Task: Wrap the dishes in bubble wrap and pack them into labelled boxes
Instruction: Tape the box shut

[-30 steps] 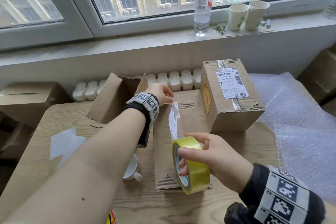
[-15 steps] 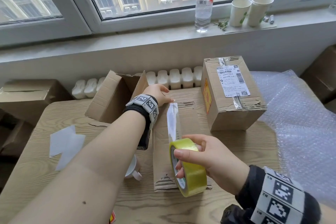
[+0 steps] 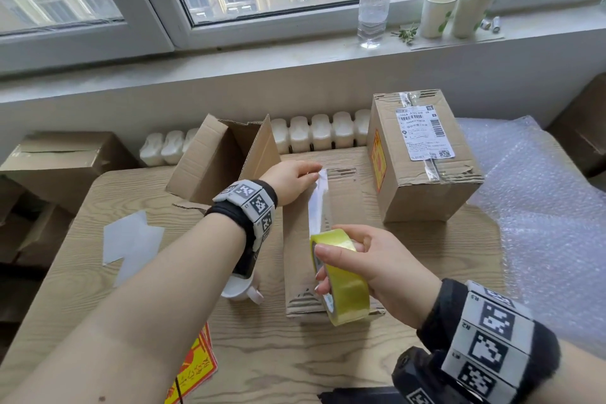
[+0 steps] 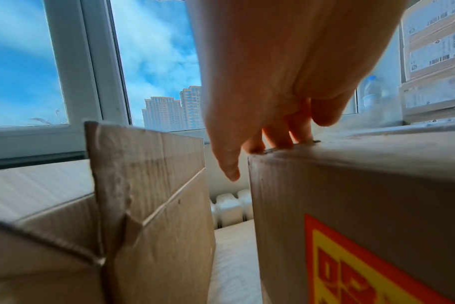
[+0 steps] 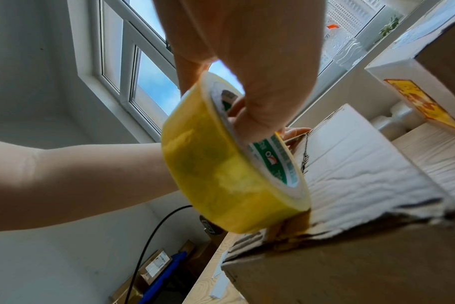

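Yellow tape roll gripped in my right hand, strip's free end pinned by left hand fingertips on far edge of box btwn hands; sealing step, next I reckon press strip down along seam.

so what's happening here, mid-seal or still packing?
Mid-seal. A person is taping a closed cardboard box on the wooden table. The left hand presses the free end of the tape strip onto the far end of the box top. The right hand grips the yellow tape roll at the near end, the strip stretched between them and not yet laid flat or cut. An open box stands to the left and a labelled, taped box to the right.
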The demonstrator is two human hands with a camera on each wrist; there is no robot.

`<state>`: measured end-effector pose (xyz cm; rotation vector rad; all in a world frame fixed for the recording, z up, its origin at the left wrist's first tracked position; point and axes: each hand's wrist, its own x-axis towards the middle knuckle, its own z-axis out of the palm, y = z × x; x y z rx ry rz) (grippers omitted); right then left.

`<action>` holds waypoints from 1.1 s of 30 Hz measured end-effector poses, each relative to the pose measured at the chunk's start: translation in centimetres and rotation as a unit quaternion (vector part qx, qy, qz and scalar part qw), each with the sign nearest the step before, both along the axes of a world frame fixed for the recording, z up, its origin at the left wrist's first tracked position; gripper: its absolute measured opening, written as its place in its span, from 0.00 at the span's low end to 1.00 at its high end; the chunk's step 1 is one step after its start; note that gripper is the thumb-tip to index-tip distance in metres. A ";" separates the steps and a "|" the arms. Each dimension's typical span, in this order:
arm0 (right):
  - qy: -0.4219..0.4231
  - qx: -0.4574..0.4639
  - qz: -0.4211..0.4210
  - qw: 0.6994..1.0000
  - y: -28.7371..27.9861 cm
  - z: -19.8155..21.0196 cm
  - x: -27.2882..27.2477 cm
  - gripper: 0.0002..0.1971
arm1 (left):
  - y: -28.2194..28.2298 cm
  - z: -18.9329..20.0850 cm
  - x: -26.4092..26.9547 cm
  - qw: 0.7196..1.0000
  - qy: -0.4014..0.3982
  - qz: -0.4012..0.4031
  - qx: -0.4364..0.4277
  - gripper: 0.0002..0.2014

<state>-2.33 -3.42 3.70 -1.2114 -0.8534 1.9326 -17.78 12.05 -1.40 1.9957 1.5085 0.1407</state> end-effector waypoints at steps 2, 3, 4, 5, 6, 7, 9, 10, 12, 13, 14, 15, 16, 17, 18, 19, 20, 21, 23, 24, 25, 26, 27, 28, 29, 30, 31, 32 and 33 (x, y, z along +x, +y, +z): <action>0.007 -0.001 0.004 1.000 -0.4 0.1 0.0 0.25 | -0.7 -0.3 0.2 0.999 0.013 -0.017 0.025 0.20; 0.005 -0.002 0.000 1.000 -0.7 0.2 0.0 0.23 | -1.0 -0.4 0.2 0.999 0.022 -0.025 0.038 0.20; 0.000 -0.002 -0.010 1.000 -0.9 0.3 0.1 0.22 | -1.2 -0.6 0.2 0.998 0.033 -0.030 0.046 0.20; -0.009 -0.002 -0.023 1.000 -1.0 0.3 0.1 0.24 | -1.4 -0.8 0.2 0.997 0.043 -0.031 0.049 0.21; -0.019 0.000 -0.036 0.999 -1.0 0.4 0.2 0.27 | -1.5 -1.0 0.2 0.997 0.048 -0.028 0.047 0.21; -0.027 0.003 -0.046 0.999 -1.1 0.5 0.3 0.30 | -1.6 -1.2 0.3 0.997 0.050 -0.025 0.045 0.21; -0.032 0.011 -0.058 0.998 -1.4 0.9 0.5 0.31 | -1.6 -1.3 0.4 0.997 0.056 -0.020 0.039 0.22; -0.033 0.011 -0.062 0.997 -1.6 1.0 0.5 0.30 | -1.6 -1.2 0.5 0.997 0.059 -0.019 0.035 0.22; -0.037 0.006 -0.068 0.997 -2.4 1.2 0.4 0.26 | -1.5 -0.9 0.6 0.998 0.058 -0.017 0.027 0.21; -0.039 0.003 -0.072 0.997 -2.8 1.2 0.2 0.24 | -1.5 -0.8 0.6 0.998 0.059 -0.017 0.025 0.21; -0.044 0.000 -0.076 0.996 -3.2 1.2 0.1 0.23 | -1.5 -0.7 0.6 0.998 0.063 -0.019 0.025 0.21; -0.050 -0.002 -0.080 0.996 -3.6 1.1 0.1 0.22 | -1.6 -0.6 0.7 0.997 0.071 -0.021 0.026 0.22; -0.056 -0.006 -0.084 0.995 -3.8 1.0 0.1 0.21 | -1.7 -0.6 0.8 0.996 0.079 -0.024 0.028 0.22; -0.061 -0.010 -0.086 0.994 -4.1 0.9 0.1 0.20 | -1.9 -0.6 0.8 0.995 0.088 -0.027 0.029 0.22; -0.065 -0.014 -0.086 0.994 -4.3 0.9 0.1 0.19 | -2.0 -0.6 0.9 0.994 0.098 -0.029 0.032 0.23; -0.067 -0.018 -0.086 0.994 -4.6 0.9 0.1 0.19 | -2.2 -0.6 1.0 0.993 0.106 -0.029 0.034 0.23; -0.067 -0.021 -0.090 0.993 -4.9 0.8 0.0 0.19 | -2.3 -0.6 1.0 0.993 0.112 -0.028 0.038 0.23; -0.068 -0.022 -0.098 0.993 -5.2 0.8 0.0 0.20 | -2.5 -0.7 1.1 0.992 0.114 -0.026 0.041 0.24; -0.076 -0.026 -0.111 0.991 -5.7 0.7 0.0 0.22 | -2.6 -0.6 1.2 0.992 0.117 -0.025 0.040 0.24; -0.080 -0.028 -0.110 0.990 -5.9 0.6 -0.1 0.22 | -2.6 -0.6 1.2 0.992 0.121 -0.026 0.036 0.24; -0.083 -0.030 -0.104 0.991 -6.2 0.6 -0.2 0.22 | -2.6 -0.5 1.3 0.991 0.126 -0.028 0.032 0.24; -0.085 -0.030 -0.094 0.991 -6.6 0.4 -0.3 0.22 | -2.6 -0.5 1.4 0.990 0.132 -0.030 0.030 0.24; -0.090 -0.031 -0.080 0.992 -7.1 0.2 -0.5 0.23 | -2.5 -0.3 1.4 0.989 0.138 -0.032 0.030 0.24; -0.097 -0.037 -0.066 0.992 -7.7 -0.2 -0.6 0.23 | -2.5 -0.3 1.4 0.989 0.141 -0.033 0.031 0.24; -0.101 -0.050 -0.056 0.992 -8.4 -0.6 -0.7 0.22 | -2.5 -0.3 1.4 0.989 0.142 -0.033 0.031 0.24; -0.097 -0.068 -0.053 0.992 -9.0 -1.2 -0.7 0.21 | -2.5 -0.3 1.4 0.989 0.141 -0.033 0.030 0.24; -0.092 -0.088 -0.049 0.991 -9.6 -1.6 -0.7 0.20 | -2.6 -0.3 1.4 0.989 0.141 -0.033 0.030 0.24; -0.086 -0.104 -0.045 0.990 -10.1 -2.0 -0.6 0.21 | -2.6 -0.3 1.5 0.989 0.142 -0.034 0.028 0.24; -0.083 -0.116 -0.039 0.989 -10.4 -2.3 -0.5 0.21 | -2.6 -0.2 1.5 0.989 0.142 -0.035 0.025 0.24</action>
